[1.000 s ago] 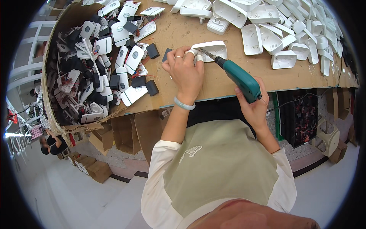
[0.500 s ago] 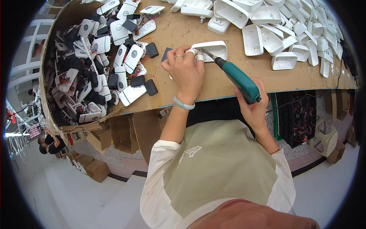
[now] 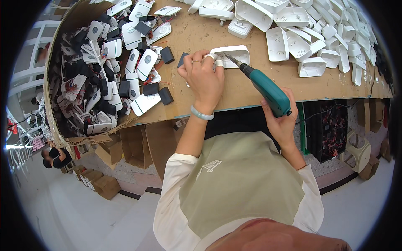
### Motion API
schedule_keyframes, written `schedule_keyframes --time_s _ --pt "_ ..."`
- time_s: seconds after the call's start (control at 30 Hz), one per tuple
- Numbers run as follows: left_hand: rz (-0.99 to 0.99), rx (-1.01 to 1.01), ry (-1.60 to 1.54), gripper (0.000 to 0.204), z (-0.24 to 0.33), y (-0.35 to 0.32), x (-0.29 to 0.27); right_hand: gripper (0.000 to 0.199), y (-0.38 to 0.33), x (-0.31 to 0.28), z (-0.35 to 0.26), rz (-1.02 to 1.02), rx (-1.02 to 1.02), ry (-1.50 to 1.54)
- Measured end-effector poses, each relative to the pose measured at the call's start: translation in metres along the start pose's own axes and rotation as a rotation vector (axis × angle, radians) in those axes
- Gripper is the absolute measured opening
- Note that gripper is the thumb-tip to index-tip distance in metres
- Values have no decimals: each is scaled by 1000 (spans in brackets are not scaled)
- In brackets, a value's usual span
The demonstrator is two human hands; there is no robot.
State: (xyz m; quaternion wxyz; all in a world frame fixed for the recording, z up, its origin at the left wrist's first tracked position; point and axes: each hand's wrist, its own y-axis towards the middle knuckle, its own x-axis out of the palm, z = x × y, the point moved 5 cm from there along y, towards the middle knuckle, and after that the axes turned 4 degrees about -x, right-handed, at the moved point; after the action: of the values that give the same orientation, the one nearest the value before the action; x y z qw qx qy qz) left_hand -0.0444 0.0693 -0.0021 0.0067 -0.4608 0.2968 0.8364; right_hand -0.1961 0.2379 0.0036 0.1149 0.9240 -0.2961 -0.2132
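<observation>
Between my hands on the cardboard-covered table lies a white plastic casing (image 3: pixel 239 53), its hollow side up. My left hand (image 3: pixel 202 75), with white coverings on some fingertips, is closed on the casing's left end, hiding that part. My right hand (image 3: pixel 281 119) is wrapped round a teal corded power tool (image 3: pixel 269 91) with a dark collar and a slim metal tip. That tip points up and left into the casing, close to my left fingertips; whether it touches anything inside cannot be made out. A small black block (image 3: pixel 182 60) lies partly behind my left hand.
At left, a cut-open cardboard box (image 3: pixel 52 96) is heaped with white covers (image 3: pixel 146 63), black blocks and wires. Many white casings (image 3: pixel 277 44) are piled at the back right. The tool's cord (image 3: pixel 331 109) runs off right. Below the table edge stand a black crate (image 3: pixel 333 134) and a stool (image 3: pixel 358 148).
My right hand and the power tool have shifted slightly right and downward, drawing the tip a little away from my left fingers. My left hand and the casing have stayed put.
</observation>
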Motion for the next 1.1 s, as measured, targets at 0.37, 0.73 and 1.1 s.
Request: schedule_keyframes --time_s 0.37,0.73,1.1 --pt "-19 22 26 18 4 2 2 22 -19 -26 1 33 130 66" --pt "-506 -191 -503 15 -25 -60 -67 33 -35 -49 3 236 234 163" --pt "-778 -1236 -545 17 -329 -341 -44 30 -26 -49 1 221 173 155"
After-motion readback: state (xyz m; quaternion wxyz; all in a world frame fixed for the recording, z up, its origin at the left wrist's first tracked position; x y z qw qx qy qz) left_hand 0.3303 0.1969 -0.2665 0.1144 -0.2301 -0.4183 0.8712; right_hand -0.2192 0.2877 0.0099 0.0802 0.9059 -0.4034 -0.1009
